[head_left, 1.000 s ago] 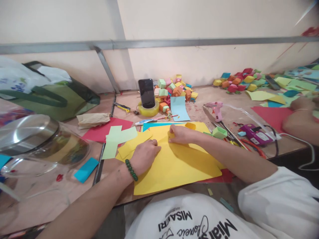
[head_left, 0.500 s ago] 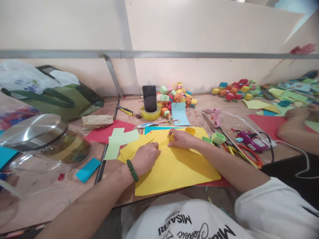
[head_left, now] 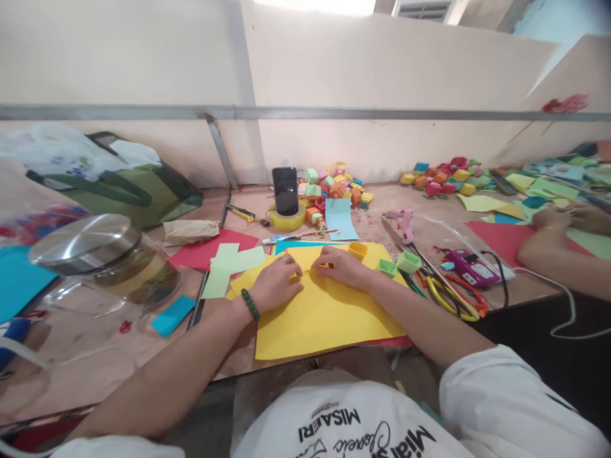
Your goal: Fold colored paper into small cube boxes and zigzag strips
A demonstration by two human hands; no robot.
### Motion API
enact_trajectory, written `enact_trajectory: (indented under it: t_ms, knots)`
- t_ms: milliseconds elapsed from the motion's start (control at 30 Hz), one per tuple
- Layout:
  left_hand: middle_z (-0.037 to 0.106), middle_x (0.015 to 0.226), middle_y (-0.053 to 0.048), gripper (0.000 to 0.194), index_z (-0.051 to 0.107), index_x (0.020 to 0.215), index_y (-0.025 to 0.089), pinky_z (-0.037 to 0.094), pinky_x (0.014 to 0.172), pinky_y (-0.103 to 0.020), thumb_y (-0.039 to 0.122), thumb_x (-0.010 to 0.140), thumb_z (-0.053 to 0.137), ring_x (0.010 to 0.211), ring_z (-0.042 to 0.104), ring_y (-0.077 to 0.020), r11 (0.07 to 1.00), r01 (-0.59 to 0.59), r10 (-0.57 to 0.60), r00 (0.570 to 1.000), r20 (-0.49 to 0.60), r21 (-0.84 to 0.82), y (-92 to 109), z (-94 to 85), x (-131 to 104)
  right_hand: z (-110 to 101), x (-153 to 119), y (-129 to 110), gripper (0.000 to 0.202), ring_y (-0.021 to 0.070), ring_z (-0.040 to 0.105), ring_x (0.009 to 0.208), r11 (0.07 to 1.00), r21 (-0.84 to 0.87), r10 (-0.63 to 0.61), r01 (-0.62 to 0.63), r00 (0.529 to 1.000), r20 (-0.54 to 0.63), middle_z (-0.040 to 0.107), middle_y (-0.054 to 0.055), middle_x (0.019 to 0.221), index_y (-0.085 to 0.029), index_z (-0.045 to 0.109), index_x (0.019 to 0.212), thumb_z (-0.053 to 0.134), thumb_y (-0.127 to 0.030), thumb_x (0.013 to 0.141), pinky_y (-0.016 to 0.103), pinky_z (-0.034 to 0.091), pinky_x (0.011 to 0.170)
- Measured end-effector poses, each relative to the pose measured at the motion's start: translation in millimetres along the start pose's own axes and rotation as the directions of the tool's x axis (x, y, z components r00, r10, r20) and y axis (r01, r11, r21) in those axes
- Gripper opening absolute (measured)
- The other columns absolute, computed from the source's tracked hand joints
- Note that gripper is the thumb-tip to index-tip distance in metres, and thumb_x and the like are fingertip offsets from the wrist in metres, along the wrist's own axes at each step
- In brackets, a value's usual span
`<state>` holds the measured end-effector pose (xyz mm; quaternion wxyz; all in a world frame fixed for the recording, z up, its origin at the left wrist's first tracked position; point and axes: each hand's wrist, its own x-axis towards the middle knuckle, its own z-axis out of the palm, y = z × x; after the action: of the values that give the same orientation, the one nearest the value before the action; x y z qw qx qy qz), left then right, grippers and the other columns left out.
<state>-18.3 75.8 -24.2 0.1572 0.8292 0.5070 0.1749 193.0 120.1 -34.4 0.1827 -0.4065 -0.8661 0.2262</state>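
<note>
- The yellow sheet (head_left: 310, 327) lay along the near edge of the bench (head_left: 375, 222), by the person's shirt (head_left: 353, 413); leaning in could have creased it, and a tug towards the body could have drawn it over that edge.
- The small yellow box (head_left: 358, 250) stood just beyond the right hand (head_left: 340, 266), towards the far edge, so a backward flick of the knuckles could have tipped it.
- The open green box (head_left: 409, 262) stood to the right of the right forearm; an outward elbow swing could have crushed it.
- The phone (head_left: 286, 191) leaned upright in a tape roll (head_left: 287, 218) towards the far edge; a knock could have toppled it.
- The left hand (head_left: 277, 283) came in from the left, palm down, fingers loosely bent over the sheet.
- The right hand mirrored it, wrist low, fingers curled towards the thumb.
- Whether either hand pinched paper, I could not tell; a narrow gap parted them.
</note>
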Motion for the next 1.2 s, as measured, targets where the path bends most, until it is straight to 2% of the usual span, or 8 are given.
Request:
enact_trajectory:
  t_ms: [100, 200, 300, 433, 533, 867, 1033, 1200]
  knots:
    - [0.060, 0.089, -0.003, 0.043, 0.058, 0.104, 0.017, 0.048, 0.069, -0.030, 0.041, 0.069, 0.067, 0.075, 0.057, -0.0175, 0.965, 0.092, -0.103, 0.994, -0.033, -0.244, -9.2, 1.6, 6.4, 3.7, 0.0, 6.0, 0.015, 0.0135, 0.057, 0.076, 0.989, 0.058, -0.127, 0.134, 0.986, -0.111, 0.058, 0.004, 0.086, -0.020, 0.070, 0.081, 0.056, -0.021, 0.084, 0.027, 0.046, 0.075]
    - [0.057, 0.071, 0.000, 0.047, 0.058, 0.106, 0.014, 0.044, 0.056, -0.025, 0.052, 0.080, 0.051, 0.061, 0.053, -0.0137, 0.845, 0.173, -0.187, 0.982, 0.024, -0.505, -7.7, 0.1, 8.2, 2.7, -1.7, 3.9, 0.018, 0.0145, 0.059, 0.076, 0.957, 0.151, -0.210, 0.250, 0.948, -0.237, 0.061, 0.006, 0.088, -0.021, 0.065, 0.080, 0.050, -0.026, 0.086, 0.029, 0.049, 0.074]
    - [0.050, 0.057, 0.004, 0.045, 0.059, 0.100, 0.013, 0.039, 0.049, -0.023, 0.051, 0.078, 0.052, 0.052, 0.049, -0.0126, 0.739, 0.240, -0.206, 0.970, 0.128, -0.629, 1.2, -1.9, 5.3, 0.6, -4.7, -4.2, 0.016, 0.0172, 0.061, 0.083, 0.939, 0.174, -0.240, 0.298, 0.926, -0.291, 0.064, 0.007, 0.088, -0.023, 0.060, 0.077, 0.049, -0.029, 0.085, 0.033, 0.051, 0.078]
    - [0.039, 0.049, 0.008, 0.028, 0.051, 0.067, 0.017, 0.029, 0.044, -0.021, 0.044, 0.072, 0.057, 0.044, 0.039, -0.0082, 0.680, 0.237, -0.179, 0.971, 0.156, -0.694, 8.5, -3.9, 2.4, 0.5, -7.1, -12.8, 0.012, 0.0186, 0.063, 0.088, 0.937, 0.160, -0.259, 0.311, 0.924, -0.282, 0.066, 0.008, 0.091, -0.024, 0.054, 0.071, 0.051, -0.029, 0.081, 0.036, 0.051, 0.083]
    - [0.033, 0.046, 0.008, 0.033, 0.037, 0.053, 0.020, 0.023, 0.043, -0.022, 0.042, 0.072, 0.054, 0.042, 0.031, -0.0066, 0.657, 0.227, -0.187, 0.973, 0.136, -0.719, 8.0, -5.0, 2.9, 2.0, -7.0, -12.6, 0.010, 0.0186, 0.064, 0.089, 0.939, 0.162, -0.249, 0.303, 0.925, -0.288, 0.066, 0.009, 0.094, -0.024, 0.051, 0.071, 0.050, -0.026, 0.080, 0.037, 0.051, 0.084]
    - [0.035, 0.053, 0.008, 0.039, 0.035, 0.058, 0.019, 0.029, 0.048, -0.020, 0.050, 0.069, 0.057, 0.047, 0.033, -0.0057, 0.528, 0.221, -0.232, 0.966, 0.111, -0.820, 9.0, 1.7, 4.3, -6.5, -12.1, -14.1, 0.013, 0.0210, 0.059, 0.107, 0.920, 0.140, -0.323, 0.365, 0.912, -0.254, 0.061, 0.012, 0.113, -0.022, 0.057, 0.085, 0.044, -0.024, 0.086, 0.040, 0.047, 0.094]
    - [0.038, 0.053, 0.007, 0.039, 0.037, 0.058, 0.018, 0.035, 0.049, -0.019, 0.047, 0.067, 0.061, 0.049, 0.039, -0.0060, 0.463, 0.228, -0.246, 0.961, 0.123, -0.856, 12.4, 0.4, 3.3, -4.1, -11.2, -20.1, 0.011, 0.0216, 0.058, 0.108, 0.936, 0.100, -0.277, 0.336, 0.883, -0.378, 0.059, 0.012, 0.112, -0.022, 0.058, 0.088, 0.050, -0.030, 0.087, 0.040, 0.047, 0.095]
    - [0.043, 0.056, 0.006, 0.037, 0.041, 0.060, 0.018, 0.040, 0.050, -0.019, 0.046, 0.065, 0.064, 0.051, 0.046, -0.0071, 0.409, 0.247, -0.271, 0.952, 0.142, -0.878, 14.1, -0.3, 3.2, 3.9, -7.4, -15.7, 0.012, 0.0197, 0.058, 0.102, 0.924, 0.136, -0.261, 0.358, 0.849, -0.460, 0.057, 0.012, 0.113, -0.022, 0.056, 0.098, 0.052, -0.027, 0.087, 0.032, 0.054, 0.077]
